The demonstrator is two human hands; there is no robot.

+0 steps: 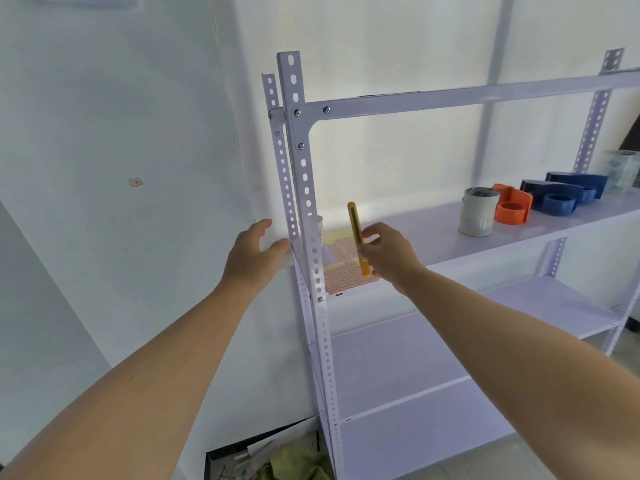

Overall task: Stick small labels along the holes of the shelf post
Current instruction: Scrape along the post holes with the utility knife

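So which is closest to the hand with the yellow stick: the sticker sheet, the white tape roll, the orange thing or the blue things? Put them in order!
From the right hand, which holds the yellow stick:
1. Sticker sheet, just under it on the shelf.
2. White tape roll, further right.
3. Orange tape holder, right beside the roll.
4. Blue tape holders, farthest right.

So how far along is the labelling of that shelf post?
It looks barely begun. Done: no labels that I can make out on the front post; its holes look bare. In hand: the right hand holds a yellow tool upright, and the left hand sits beside the post at shelf level. Left: the label sheet lies on the shelf, apparently mostly full.
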